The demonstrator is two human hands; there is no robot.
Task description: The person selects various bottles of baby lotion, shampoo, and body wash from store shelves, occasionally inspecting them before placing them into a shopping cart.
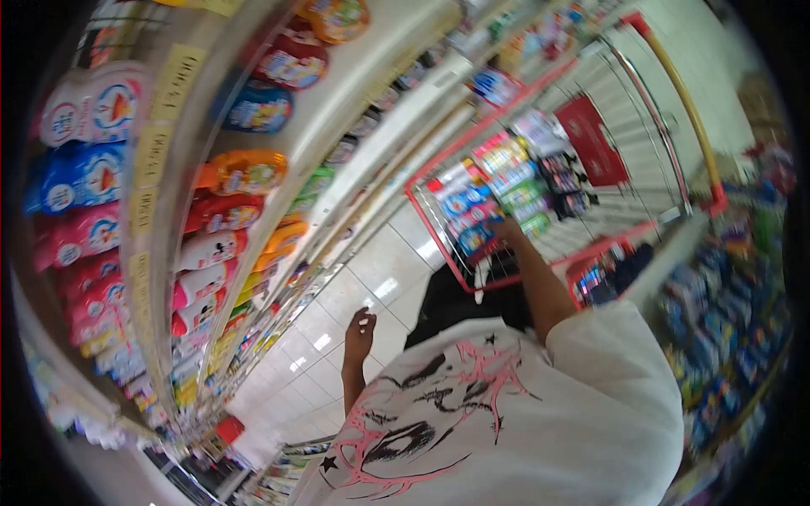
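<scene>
Left hand: left hand (360,325) hangs free over the tiled floor (354,287), fingers loosely curled, grasping nothing, well apart from the shelves.
Right hand: right hand (504,229) reaches out on a bare forearm into the shopping cart (641,110), fingers down among the packs at the cart's near corner; whether they have closed on a pack cannot be told, since the hand blurs into the goods.
Shirt: white T-shirt (523,405) with a pink and black print fills the lower middle of the view, nearest the camera.
Packs in cart: colourful boxed packs (506,181) lie stacked in rows along the cart's near end, touching one another; the blue and white ones sit just beside the right hand.
Cart: red-framed wire basket with a red panel (591,139) on its inner wall and a yellow handle bar (679,93) at its far edge.
Shelf rows: long white shelving (337,110) runs beside the cart, carrying pouches (240,173) in red, blue and orange along its front edges.
Far side: another rack of small packets (726,337) stands past the cart, blurred.
</scene>
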